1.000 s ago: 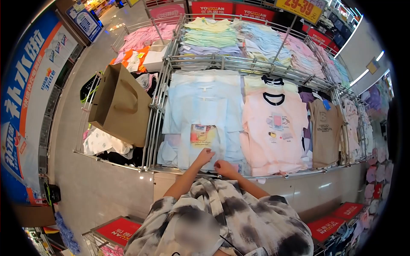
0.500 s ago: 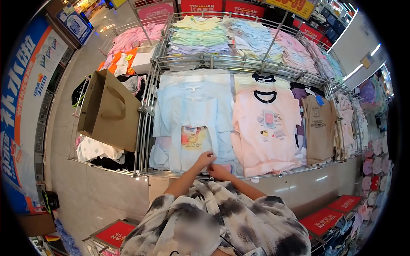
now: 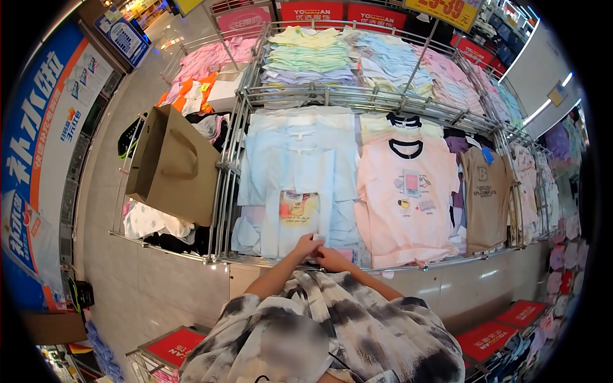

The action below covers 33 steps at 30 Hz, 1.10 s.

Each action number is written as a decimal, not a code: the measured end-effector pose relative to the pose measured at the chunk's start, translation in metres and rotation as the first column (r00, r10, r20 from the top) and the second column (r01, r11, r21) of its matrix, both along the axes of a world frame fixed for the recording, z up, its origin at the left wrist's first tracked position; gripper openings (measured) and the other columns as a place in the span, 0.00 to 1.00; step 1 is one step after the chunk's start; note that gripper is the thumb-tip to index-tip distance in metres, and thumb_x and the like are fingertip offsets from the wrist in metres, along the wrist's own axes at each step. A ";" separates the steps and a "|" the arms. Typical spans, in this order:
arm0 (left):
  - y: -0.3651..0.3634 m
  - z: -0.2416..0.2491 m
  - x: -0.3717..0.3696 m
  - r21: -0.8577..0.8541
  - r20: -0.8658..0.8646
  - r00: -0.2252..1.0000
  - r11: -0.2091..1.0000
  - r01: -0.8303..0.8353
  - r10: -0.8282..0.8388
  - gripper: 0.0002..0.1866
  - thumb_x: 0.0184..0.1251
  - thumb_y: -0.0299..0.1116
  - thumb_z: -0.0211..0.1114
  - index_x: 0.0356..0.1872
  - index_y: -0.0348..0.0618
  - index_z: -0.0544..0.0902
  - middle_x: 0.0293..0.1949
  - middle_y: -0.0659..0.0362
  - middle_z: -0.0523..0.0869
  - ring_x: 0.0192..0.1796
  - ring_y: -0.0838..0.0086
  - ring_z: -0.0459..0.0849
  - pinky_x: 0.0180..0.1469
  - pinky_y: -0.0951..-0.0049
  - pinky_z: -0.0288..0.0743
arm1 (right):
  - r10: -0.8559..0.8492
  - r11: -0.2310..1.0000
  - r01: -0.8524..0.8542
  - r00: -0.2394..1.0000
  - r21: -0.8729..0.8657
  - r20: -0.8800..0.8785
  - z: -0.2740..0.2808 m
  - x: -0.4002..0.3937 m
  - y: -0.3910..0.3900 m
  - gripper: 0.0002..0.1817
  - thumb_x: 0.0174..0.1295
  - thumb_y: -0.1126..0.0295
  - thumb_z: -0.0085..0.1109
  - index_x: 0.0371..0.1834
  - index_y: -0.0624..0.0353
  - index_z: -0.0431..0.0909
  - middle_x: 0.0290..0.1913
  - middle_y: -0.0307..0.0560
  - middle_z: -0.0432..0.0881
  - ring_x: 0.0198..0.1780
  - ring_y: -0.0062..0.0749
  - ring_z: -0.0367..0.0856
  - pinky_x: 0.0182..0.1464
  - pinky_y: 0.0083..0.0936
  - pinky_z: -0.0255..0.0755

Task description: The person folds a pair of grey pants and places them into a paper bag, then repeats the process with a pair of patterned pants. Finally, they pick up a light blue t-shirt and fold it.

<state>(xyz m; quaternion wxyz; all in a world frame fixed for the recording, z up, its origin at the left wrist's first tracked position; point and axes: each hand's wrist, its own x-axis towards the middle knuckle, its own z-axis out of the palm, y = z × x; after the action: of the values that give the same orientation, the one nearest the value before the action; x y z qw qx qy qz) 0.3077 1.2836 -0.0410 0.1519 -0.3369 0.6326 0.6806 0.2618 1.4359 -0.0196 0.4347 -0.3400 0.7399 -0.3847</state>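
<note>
A light blue shirt (image 3: 278, 220) with its sides folded inward lies on a stack of blue shirts, its printed picture (image 3: 299, 209) showing in the middle. At its lower right edge, my left hand (image 3: 307, 246) is closed, with a pale bit of material by the fingertips. Just to the right and slightly lower, my right hand (image 3: 330, 259) is also closed, its fingers meeting those of the left. What the fingers hold is too small to tell. A pink shirt (image 3: 408, 191) with a dark collar lies to the right.
A brown paper bag (image 3: 185, 172) stands at the left over other clothes. Metal rails (image 3: 332, 96) divide the display, with rows of folded pastel shirts (image 3: 306, 57) behind. A brown shirt (image 3: 486, 198) lies at the right. Red signs (image 3: 175, 348) stand low at both sides.
The view has shifted slightly, moving the display rightward in the picture. My hands have come closer together, and the right hand's fingers now touch the left's.
</note>
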 end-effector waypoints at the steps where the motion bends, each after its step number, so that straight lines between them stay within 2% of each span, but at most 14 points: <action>1: 0.001 0.003 0.001 0.061 0.016 0.999 0.998 -0.036 0.035 0.15 0.56 0.37 0.69 0.39 0.37 0.81 0.29 0.58 0.83 0.30 0.75 0.81 0.32 0.74 0.76 | 0.002 1.000 -0.003 1.000 0.018 0.025 0.006 -0.002 -0.001 0.13 0.60 0.70 0.53 0.46 0.62 0.77 0.44 0.54 0.83 0.48 0.45 0.81 0.50 0.35 0.73; 2: 0.001 0.006 0.003 0.121 0.035 0.997 0.990 -0.074 0.070 0.13 0.58 0.36 0.67 0.38 0.38 0.81 0.28 0.59 0.83 0.29 0.75 0.81 0.32 0.74 0.76 | 0.005 0.999 -0.007 0.999 0.036 0.051 0.011 -0.002 -0.001 0.13 0.60 0.71 0.53 0.48 0.62 0.76 0.46 0.53 0.83 0.49 0.41 0.81 0.52 0.33 0.73; 5: 0.001 -0.019 0.011 0.268 0.022 0.993 0.956 -0.117 0.115 0.12 0.60 0.33 0.64 0.42 0.40 0.81 0.30 0.60 0.82 0.32 0.75 0.80 0.31 0.75 0.74 | -0.033 0.999 0.038 0.994 -0.038 0.107 0.006 0.000 0.003 0.12 0.62 0.71 0.54 0.47 0.62 0.77 0.43 0.49 0.83 0.45 0.35 0.81 0.50 0.29 0.73; 8: 0.006 -0.024 0.026 0.323 0.055 0.987 0.932 -0.162 0.152 0.13 0.62 0.32 0.63 0.47 0.42 0.79 0.36 0.59 0.82 0.37 0.73 0.82 0.33 0.72 0.77 | -0.061 0.998 0.062 0.983 -0.003 0.171 0.018 -0.001 0.008 0.11 0.63 0.70 0.55 0.47 0.61 0.77 0.41 0.45 0.83 0.43 0.29 0.80 0.48 0.26 0.73; 11: 0.005 -0.018 0.028 0.426 0.091 0.979 0.881 -0.204 0.182 0.16 0.62 0.33 0.63 0.51 0.42 0.76 0.41 0.58 0.82 0.42 0.71 0.82 0.35 0.68 0.81 | -0.103 0.993 0.112 0.977 -0.042 0.185 0.014 -0.002 0.013 0.11 0.63 0.70 0.56 0.45 0.62 0.78 0.39 0.44 0.83 0.40 0.25 0.80 0.45 0.24 0.74; 14: 0.007 0.010 0.024 0.391 0.091 0.983 0.902 -0.185 0.162 0.19 0.61 0.32 0.64 0.53 0.41 0.75 0.44 0.58 0.82 0.44 0.68 0.83 0.36 0.63 0.83 | -0.214 0.976 0.219 0.956 -0.002 0.201 0.026 -0.020 0.012 0.09 0.63 0.72 0.56 0.44 0.63 0.78 0.36 0.44 0.83 0.37 0.23 0.80 0.42 0.22 0.74; 17: 0.009 0.029 0.020 0.387 0.128 0.987 0.912 -0.138 0.095 0.23 0.60 0.29 0.65 0.57 0.42 0.72 0.48 0.58 0.80 0.46 0.70 0.82 0.41 0.65 0.81 | -0.317 0.940 0.331 0.938 -0.084 0.143 0.025 -0.042 0.004 0.09 0.62 0.74 0.56 0.43 0.64 0.78 0.34 0.43 0.83 0.36 0.23 0.80 0.41 0.21 0.75; 20: 0.012 0.017 0.021 0.356 0.128 0.991 0.930 -0.092 0.050 0.23 0.57 0.28 0.68 0.56 0.41 0.74 0.47 0.58 0.81 0.43 0.72 0.82 0.37 0.70 0.81 | -0.327 0.932 0.346 0.931 -0.105 0.165 0.028 -0.067 -0.009 0.09 0.61 0.75 0.56 0.43 0.63 0.79 0.34 0.42 0.83 0.36 0.23 0.80 0.40 0.21 0.74; 23: 0.009 0.006 0.030 0.187 0.089 0.994 0.981 0.045 -0.063 0.23 0.56 0.28 0.69 0.54 0.40 0.75 0.42 0.59 0.83 0.37 0.74 0.83 0.32 0.75 0.79 | -0.345 0.927 0.360 0.928 -0.101 0.144 0.024 -0.084 -0.028 0.11 0.58 0.72 0.59 0.43 0.61 0.80 0.32 0.44 0.83 0.35 0.26 0.81 0.39 0.23 0.74; 24: 0.007 0.009 0.033 0.101 0.088 0.994 0.993 0.062 -0.071 0.20 0.53 0.30 0.69 0.48 0.34 0.79 0.35 0.57 0.85 0.30 0.73 0.84 0.30 0.73 0.79 | -0.329 0.936 0.338 0.939 -0.096 0.100 0.019 -0.091 -0.035 0.11 0.58 0.71 0.58 0.43 0.60 0.80 0.33 0.44 0.84 0.35 0.28 0.81 0.40 0.25 0.75; 27: -0.001 0.022 0.035 0.054 0.142 0.982 0.992 0.115 -0.122 0.19 0.53 0.30 0.68 0.46 0.32 0.80 0.31 0.57 0.86 0.27 0.72 0.85 0.29 0.73 0.79 | -0.312 0.943 0.316 0.948 -0.108 0.057 0.022 -0.111 -0.059 0.10 0.57 0.71 0.58 0.42 0.61 0.80 0.34 0.46 0.84 0.36 0.30 0.81 0.41 0.25 0.75; 28: -0.001 0.007 0.039 0.039 0.139 0.982 0.992 0.121 -0.126 0.20 0.54 0.33 0.68 0.45 0.29 0.80 0.32 0.53 0.87 0.24 0.70 0.86 0.28 0.72 0.79 | -0.299 0.946 0.301 0.954 -0.124 0.034 0.025 -0.119 -0.067 0.10 0.57 0.71 0.58 0.41 0.61 0.80 0.34 0.46 0.84 0.36 0.30 0.81 0.42 0.26 0.75; 30: -0.008 -0.019 0.044 0.028 0.212 0.949 0.972 0.233 -0.234 0.24 0.54 0.39 0.69 0.48 0.30 0.80 0.35 0.49 0.88 0.28 0.66 0.87 0.32 0.69 0.80 | -0.294 0.952 0.288 0.955 -0.100 -0.044 0.045 -0.134 -0.087 0.09 0.57 0.72 0.57 0.40 0.63 0.79 0.35 0.47 0.84 0.37 0.32 0.82 0.43 0.26 0.75; 33: -0.017 -0.011 0.044 -0.048 0.216 0.883 0.899 0.436 -0.417 0.31 0.53 0.48 0.69 0.51 0.33 0.79 0.40 0.45 0.87 0.38 0.59 0.87 0.43 0.65 0.79 | -0.299 0.947 0.274 0.944 -0.169 -0.143 0.034 -0.164 -0.118 0.09 0.58 0.71 0.55 0.39 0.62 0.80 0.35 0.49 0.84 0.36 0.35 0.82 0.42 0.28 0.75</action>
<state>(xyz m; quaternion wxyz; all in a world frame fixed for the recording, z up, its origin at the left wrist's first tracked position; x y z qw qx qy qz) 0.3515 1.2664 -0.0519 0.3445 -0.2628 0.7045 0.5621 0.0981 1.3180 0.0140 0.2845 -0.2907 0.7848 -0.4676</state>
